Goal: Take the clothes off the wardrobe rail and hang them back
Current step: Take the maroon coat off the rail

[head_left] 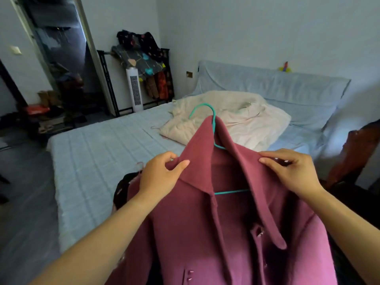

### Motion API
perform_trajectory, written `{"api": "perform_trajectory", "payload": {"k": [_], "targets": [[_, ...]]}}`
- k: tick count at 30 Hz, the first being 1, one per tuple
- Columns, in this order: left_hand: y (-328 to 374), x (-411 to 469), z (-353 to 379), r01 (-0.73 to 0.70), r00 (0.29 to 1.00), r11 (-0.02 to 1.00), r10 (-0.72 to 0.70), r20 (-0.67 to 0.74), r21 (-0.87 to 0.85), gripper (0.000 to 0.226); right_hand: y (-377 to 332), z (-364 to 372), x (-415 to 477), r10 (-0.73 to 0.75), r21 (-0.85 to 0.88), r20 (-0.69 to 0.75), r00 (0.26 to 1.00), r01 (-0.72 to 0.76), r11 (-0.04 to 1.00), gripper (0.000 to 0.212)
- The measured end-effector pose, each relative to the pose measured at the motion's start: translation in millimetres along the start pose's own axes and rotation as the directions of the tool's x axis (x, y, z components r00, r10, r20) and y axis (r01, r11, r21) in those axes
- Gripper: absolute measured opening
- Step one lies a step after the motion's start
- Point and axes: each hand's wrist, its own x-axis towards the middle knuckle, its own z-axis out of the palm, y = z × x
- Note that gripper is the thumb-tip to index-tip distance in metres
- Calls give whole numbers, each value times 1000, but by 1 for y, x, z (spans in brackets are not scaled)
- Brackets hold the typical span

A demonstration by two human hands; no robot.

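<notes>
A plum-red wool coat (224, 233) hangs in front of me over the bed, with a teal wire hanger (202, 108) inside it; the hook sticks up above the collar and the bar shows across the open neck. My left hand (162, 175) pinches the left edge of the collar. My right hand (292, 169) grips the collar at the right shoulder. A cream padded garment (232, 118) lies crumpled on the bed behind the coat. A black clothes rail (102, 64) stands at the back wall with patterned clothes (141, 58) draped over it.
The bed (96, 157) with a pale blue cover fills the middle. A white tower fan (134, 91) stands by the rail. An open dark doorway (61, 58) with clutter on the floor is at the left. A dark garment (123, 188) lies under the coat's left side. Brown wooden furniture (357, 149) is at the right.
</notes>
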Motion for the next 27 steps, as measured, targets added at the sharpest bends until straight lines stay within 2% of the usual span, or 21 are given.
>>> {"api": "perform_trajectory", "payload": {"k": [6, 9, 14, 20, 23, 27], "targets": [[-53, 49, 41, 52, 996, 996, -56, 66, 68, 24, 68, 64, 48, 102, 54, 160, 982, -111, 992, 35], [-85, 66, 46, 114, 992, 988, -119, 43, 100, 25, 91, 109, 68, 115, 95, 247, 962, -142, 985, 44], [-122, 101, 45, 242, 970, 958, -233, -72, 155, 20, 122, 188, 119, 116, 160, 356, 927, -183, 970, 32], [-172, 156, 51, 380, 920, 887, -335, -203, 261, 24, 162, 283, 189, 36, 240, 474, 880, -168, 956, 16], [-197, 185, 53, 467, 876, 832, -391, -281, 299, 25, 179, 335, 218, 2, 278, 531, 847, -177, 944, 17], [-243, 204, 68, 580, 813, 753, -505, -291, 312, 20, 210, 403, 232, -24, 278, 627, 779, -195, 941, 22]]}}
